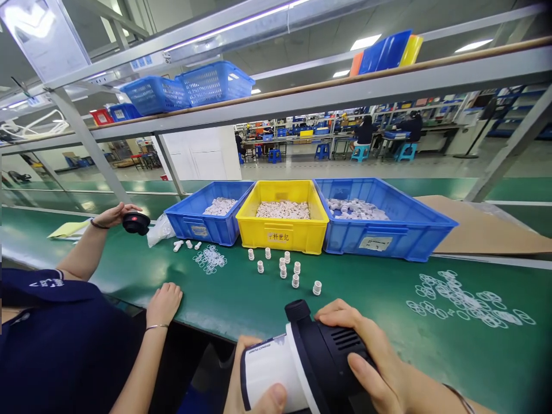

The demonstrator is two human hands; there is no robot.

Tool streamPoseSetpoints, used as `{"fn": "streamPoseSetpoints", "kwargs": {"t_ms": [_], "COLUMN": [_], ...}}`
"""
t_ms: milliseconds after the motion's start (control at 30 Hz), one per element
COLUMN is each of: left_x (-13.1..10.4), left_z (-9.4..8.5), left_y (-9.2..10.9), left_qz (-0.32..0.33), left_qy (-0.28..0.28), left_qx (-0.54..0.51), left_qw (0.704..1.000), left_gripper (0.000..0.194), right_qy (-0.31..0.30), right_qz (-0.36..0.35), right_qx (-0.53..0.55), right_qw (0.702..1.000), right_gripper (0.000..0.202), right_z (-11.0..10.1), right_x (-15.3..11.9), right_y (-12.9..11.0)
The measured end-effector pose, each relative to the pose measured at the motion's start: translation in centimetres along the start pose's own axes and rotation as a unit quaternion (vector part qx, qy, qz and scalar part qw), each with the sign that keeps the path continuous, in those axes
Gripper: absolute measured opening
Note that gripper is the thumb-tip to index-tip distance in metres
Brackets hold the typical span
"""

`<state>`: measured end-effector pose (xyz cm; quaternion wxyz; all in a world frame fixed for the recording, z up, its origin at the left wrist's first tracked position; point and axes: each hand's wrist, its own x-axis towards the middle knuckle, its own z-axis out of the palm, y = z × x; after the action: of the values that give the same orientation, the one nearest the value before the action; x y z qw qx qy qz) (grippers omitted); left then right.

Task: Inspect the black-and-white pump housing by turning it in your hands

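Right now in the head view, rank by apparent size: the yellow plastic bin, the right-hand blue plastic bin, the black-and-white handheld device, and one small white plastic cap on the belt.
1. Right-hand blue plastic bin
2. Yellow plastic bin; the black-and-white handheld device looks about as big, but it is nearest the camera, so I cannot rank the two
3. Small white plastic cap

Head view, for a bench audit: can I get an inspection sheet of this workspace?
Surface: green bench.
Job's things: black-and-white device held in both hands; white caps standing loose.
Clutter: clear rings, blue bin, yellow bin.
Grippers: left hand and right hand grip the device.
Cables: nothing seen.
Surroundings: co-worker's hand rests on the bench edge; blue baskets on the shelf.
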<state>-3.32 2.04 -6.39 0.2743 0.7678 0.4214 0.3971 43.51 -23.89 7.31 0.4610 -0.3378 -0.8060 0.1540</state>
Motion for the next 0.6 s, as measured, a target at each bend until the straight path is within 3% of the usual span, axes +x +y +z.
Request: {"fn": "streamPoseSetpoints", "kwargs": {"t_ms": [133,233,333,467,600], "left_x": [-0.2,-0.2,-0.1,-0.2,-0.3], "left_z": [0.1,0.4,0.4,0.2,0.2], "left_y": [0.3,1.2,2.5,3.8,3.6], "left_qz": [0.026,0.055,0.064,0.024,0.014], "left_qy": [0.076,0.098,0.073,0.019,0.035], "left_qx": [0.071,0.077,0.082,0.108,0.065], "left_qw": [0.994,0.991,0.992,0.994,0.997], "left_gripper": [0.049,0.051,0.054,0.052,0.053], "right_qy": [-0.017,-0.012,-0.038,-0.043,-0.031], "right_qz": [0.086,0.158,0.224,0.294,0.315], "right_qx": [0.002,-0.026,-0.041,-0.018,0.003], "right_qw": [0.996,0.987,0.973,0.955,0.948], "right_gripper": [0.03,0.032,0.037,0.045,0.049], "right_z": [0.0,-0.2,-0.5,-0.7,-0.8], "right_x": [-0.7,-1.8,-2.2,-1.4,-1.4], "right_y": [-0.4,-0.6,-1.1,-1.8,-2.0]}}
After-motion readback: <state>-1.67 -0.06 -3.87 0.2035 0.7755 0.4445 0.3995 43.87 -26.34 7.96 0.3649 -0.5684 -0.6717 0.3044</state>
